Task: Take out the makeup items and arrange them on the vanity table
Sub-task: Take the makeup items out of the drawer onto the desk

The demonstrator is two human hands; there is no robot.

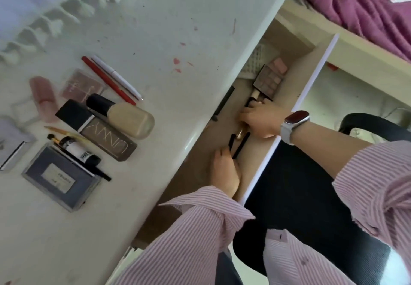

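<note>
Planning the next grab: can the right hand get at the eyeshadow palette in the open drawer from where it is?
Probably yes. The right hand is already inside the drawer, and the eyeshadow palette lies uncovered just beyond it. Only a cream-handled item sits between them.

Head view looks steeply down, tilted, close over the surface (155, 28) and the open drawer (295, 77) beside it.

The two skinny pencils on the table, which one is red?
The red pencil is the one lying closer to the pinkish square palette. The white pencil beside it lies on the far side, toward the bare white tabletop.
</note>
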